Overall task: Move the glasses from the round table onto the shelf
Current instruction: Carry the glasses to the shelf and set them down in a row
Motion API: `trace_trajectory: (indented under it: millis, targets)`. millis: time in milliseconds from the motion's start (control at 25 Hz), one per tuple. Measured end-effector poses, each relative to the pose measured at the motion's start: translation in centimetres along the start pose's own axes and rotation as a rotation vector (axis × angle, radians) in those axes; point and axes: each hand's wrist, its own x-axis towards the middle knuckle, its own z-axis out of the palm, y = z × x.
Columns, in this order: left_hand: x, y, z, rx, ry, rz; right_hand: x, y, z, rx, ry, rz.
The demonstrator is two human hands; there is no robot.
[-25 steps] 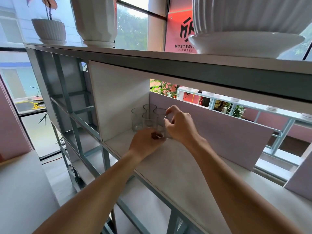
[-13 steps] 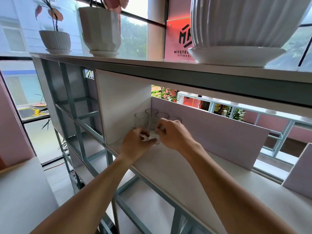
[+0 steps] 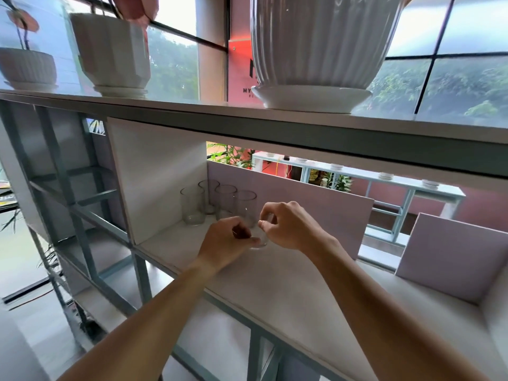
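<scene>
Far left, on the top board: a small white ribbed pot with a thin stem, then a taller faceted white pot on its saucer. Below these, grey-green metal framing with open bays. Next, a white upright divider closing the left side of the compartment. Against that divider, at the back of the white shelf: four clear glasses standing upright in a close cluster, namely a front-left glass, a rear glass behind it, a third glass and a fourth glass furthest right, sides near or touching, exact contact hard to tell through the clear walls. Just in front of the cluster, low on the shelf board: the left hand, fingers curled, gripping the near side of a fifth glass, mostly hidden between the two hands and resting on the board. Beside it, the right hand, thumb and fingertips pinching the rim of the same glass from above. Behind both, a pale lilac back panel. Overhead, on the top board, a large ribbed white pot in a white saucer. Further right, a second lilac panel, well apart from the glasses. Through the gap behind, green plants and a pale railing.
</scene>
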Motion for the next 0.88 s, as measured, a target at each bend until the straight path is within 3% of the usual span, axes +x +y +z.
trace_trajectory:
  millis: [480,880]
  targets:
    - [1.2,0.3,1.9,-0.067,-0.007,-0.032,-0.1,1.2,-0.6,0.173,0.142,0.067]
    - [1.2,-0.9,0.4,-0.085,-0.048,-0.004,2.1,-0.1,0.4,-0.048,0.201,0.058]
